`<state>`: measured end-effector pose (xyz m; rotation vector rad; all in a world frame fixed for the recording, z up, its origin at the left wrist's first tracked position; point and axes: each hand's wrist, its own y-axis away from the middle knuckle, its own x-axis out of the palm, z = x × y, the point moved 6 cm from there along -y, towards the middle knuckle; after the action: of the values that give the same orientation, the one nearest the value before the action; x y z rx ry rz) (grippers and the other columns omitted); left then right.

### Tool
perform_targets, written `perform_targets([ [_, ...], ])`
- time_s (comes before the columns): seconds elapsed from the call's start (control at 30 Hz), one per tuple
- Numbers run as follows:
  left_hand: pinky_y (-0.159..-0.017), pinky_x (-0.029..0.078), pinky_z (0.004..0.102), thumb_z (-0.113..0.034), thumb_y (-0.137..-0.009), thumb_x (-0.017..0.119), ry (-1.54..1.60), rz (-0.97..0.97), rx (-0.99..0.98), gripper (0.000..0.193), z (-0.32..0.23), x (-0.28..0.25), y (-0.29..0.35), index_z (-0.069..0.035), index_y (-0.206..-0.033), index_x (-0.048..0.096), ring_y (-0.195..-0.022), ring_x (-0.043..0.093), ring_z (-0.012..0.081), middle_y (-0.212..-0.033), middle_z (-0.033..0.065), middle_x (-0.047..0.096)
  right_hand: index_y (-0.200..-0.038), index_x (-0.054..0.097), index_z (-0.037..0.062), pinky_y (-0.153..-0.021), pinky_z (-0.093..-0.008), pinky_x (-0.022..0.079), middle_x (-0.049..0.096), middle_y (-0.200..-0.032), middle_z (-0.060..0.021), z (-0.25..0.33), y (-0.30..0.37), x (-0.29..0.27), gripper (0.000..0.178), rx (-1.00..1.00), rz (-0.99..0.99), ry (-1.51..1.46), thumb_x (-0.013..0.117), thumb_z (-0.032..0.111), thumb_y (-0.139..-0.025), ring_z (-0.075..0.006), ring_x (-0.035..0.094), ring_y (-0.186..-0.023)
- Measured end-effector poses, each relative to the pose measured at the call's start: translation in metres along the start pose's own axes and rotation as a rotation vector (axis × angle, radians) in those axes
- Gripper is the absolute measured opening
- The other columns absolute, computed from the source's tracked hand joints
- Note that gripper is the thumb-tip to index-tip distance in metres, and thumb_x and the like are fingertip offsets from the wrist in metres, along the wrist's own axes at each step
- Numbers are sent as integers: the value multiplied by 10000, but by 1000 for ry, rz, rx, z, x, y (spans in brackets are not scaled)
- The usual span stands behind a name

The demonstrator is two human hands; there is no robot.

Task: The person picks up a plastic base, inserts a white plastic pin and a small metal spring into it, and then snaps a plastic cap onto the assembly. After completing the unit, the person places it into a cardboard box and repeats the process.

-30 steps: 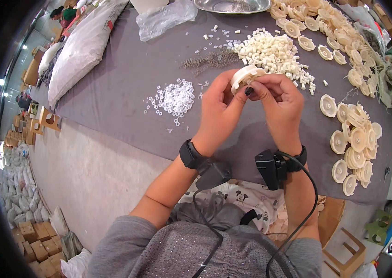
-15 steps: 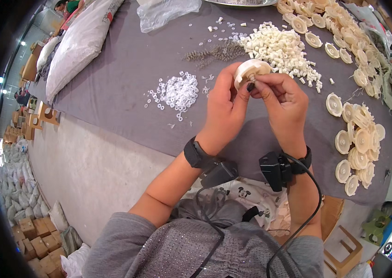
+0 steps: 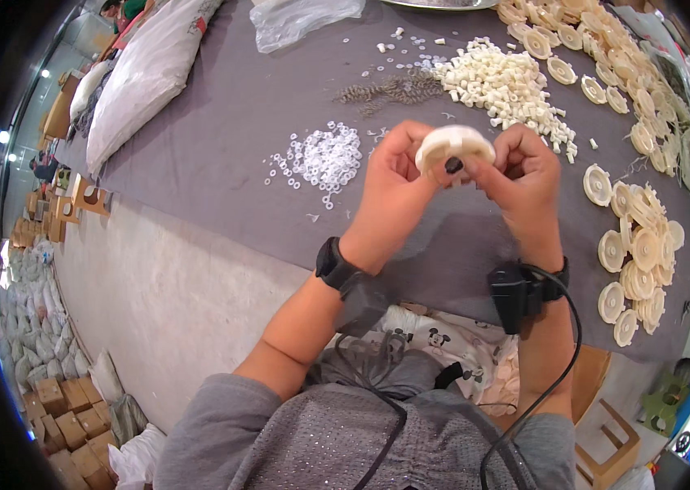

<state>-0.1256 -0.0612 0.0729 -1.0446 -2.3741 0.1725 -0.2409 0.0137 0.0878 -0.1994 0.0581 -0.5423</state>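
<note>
A round cream plastic disc (image 3: 461, 140) with a raised rim is held up above the table between both hands, tilted toward me. My left hand (image 3: 394, 192) is closed on its left side. At the disc's right edge my right hand (image 3: 528, 184) has its fingers curled in and its thumb against the disc. A small black spot by the thumbs is too unclear to name. Just beyond the hands lie a heap of small cream plastic plugs (image 3: 501, 86) and a cluster of metal springs (image 3: 398, 88). White ring washers (image 3: 328, 157) are piled left of my left hand.
More cream discs (image 3: 645, 249) lie in a pile at the right, with a larger heap (image 3: 606, 49) behind. A white sack (image 3: 149, 77) leans at the table's left. A clear plastic bag (image 3: 304, 18) and a metal tray (image 3: 443, 3) are at the far edge.
The disc has tipped so more of its rim faces me. My right hand has shifted right, from the disc's middle to its right edge. The view has moved slightly.
</note>
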Motion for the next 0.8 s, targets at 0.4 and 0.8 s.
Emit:
perform_targets([
  [0.4,-748,459,267,-77,-839,566,-446,174,-186,220,-29,-52,78,3,-1043,546,-858,585,150,-945,81,616,-896,614,3,-636,-230,444,624,-767,-41,-37,-20,45,186,199,375,298,645,120,-756,-99,570,-706],
  [0.8,-722,440,305,45,-801,503,-470,263,-61,266,-33,-59,78,-36,-1049,559,-827,569,227,-948,92,596,-854,641,59,-617,-311,439,615,-735,-70,-64,-51,108,207,63,388,698,628,235,-746,-197,567,-673],
])
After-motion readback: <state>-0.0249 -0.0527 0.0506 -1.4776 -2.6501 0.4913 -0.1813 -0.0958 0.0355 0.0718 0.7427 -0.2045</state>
